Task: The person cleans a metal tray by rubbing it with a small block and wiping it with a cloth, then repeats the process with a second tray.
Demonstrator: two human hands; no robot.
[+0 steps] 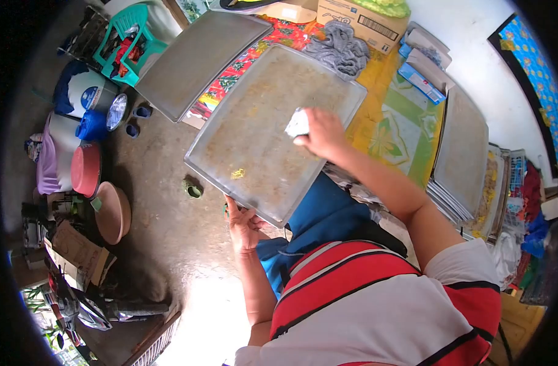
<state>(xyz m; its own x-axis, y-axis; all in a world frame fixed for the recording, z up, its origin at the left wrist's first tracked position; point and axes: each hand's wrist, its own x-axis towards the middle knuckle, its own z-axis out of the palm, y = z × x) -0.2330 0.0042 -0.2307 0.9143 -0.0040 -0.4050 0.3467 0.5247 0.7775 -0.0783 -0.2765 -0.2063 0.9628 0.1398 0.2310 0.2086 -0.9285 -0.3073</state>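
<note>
A flat metal tray (254, 122) with brownish stains and a small yellow patch lies tilted across the table's near edge. My left hand (243, 227) grips its lower left edge from below, with the fingers partly hidden under the rim. My right hand (323, 134) is closed on a crumpled white cloth (298, 124), which touches the tray's surface right of its middle. Beyond the tray, a grey cloth (339, 49) lies bunched up near its far corner.
Another metal tray (202, 61) rests at the upper left. Stacked trays (465, 152) stand at the right, near a blue box (421, 83). A cardboard box (361, 23) sits at the back. Basins (113, 213) and a green chair (132, 43) are on the left.
</note>
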